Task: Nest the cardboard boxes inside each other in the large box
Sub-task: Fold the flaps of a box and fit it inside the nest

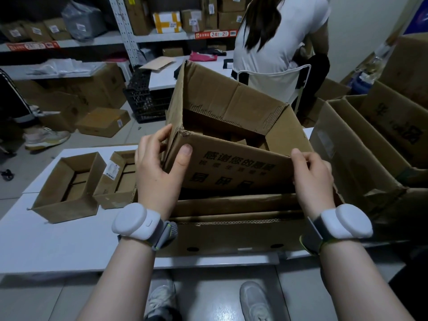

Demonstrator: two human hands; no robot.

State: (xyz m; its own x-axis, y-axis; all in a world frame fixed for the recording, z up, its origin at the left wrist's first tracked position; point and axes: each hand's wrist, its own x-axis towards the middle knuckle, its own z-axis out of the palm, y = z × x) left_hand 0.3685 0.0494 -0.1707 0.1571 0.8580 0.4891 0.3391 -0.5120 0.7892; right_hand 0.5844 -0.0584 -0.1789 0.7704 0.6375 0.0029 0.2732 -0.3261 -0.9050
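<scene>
Above large brown cardboard box [231,237]: nesting tilted printed brown carton [231,167].
Rim pinched by left hand [157,172], right hand [312,179]; levelling, lowering likely next.

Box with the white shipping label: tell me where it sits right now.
The labelled box stands open on the white table, left of centre in the head view, between a plain open box and the left hand gripping the printed box.

"24" and "2" on a red shelf tag [216,34] — black Chinese print, "感谢您的" legible, on the cardboard box [231,167]
</scene>
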